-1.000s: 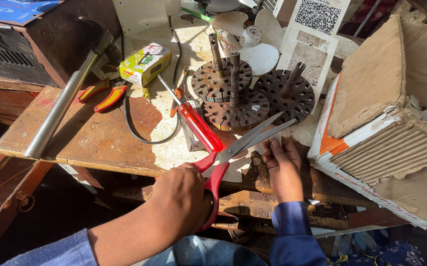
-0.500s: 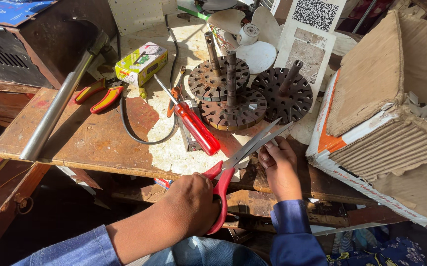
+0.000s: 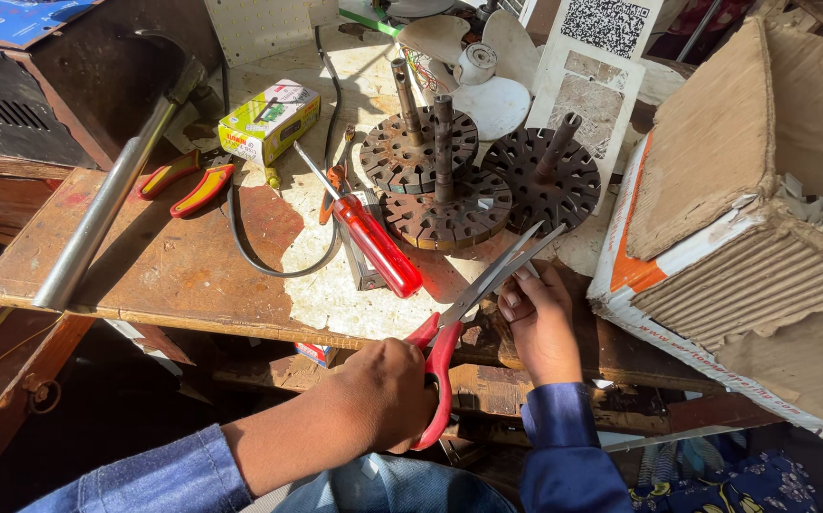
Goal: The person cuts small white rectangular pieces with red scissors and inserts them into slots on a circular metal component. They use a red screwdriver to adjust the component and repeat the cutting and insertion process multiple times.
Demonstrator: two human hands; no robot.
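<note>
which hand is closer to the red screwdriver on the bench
Left. The left hand, gripping the scissors, sits just below the screwdriver; the right hand lies farther off to its right.

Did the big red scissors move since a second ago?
No, barely. The scissors held in the left hand keep their blade tips just below the rusty metal discs, beside the right hand, as before.

Scissors: red plastic handles, long bright steel blades. Held above the front edge of the worn wooden workbench, handles low and near the body, blades angled up and to the right, parted slightly at the tips. Tips sit just over a small pale strip, only partly visible, too small to identify, beside the nearest rusty slotted rotor disc.
</note>
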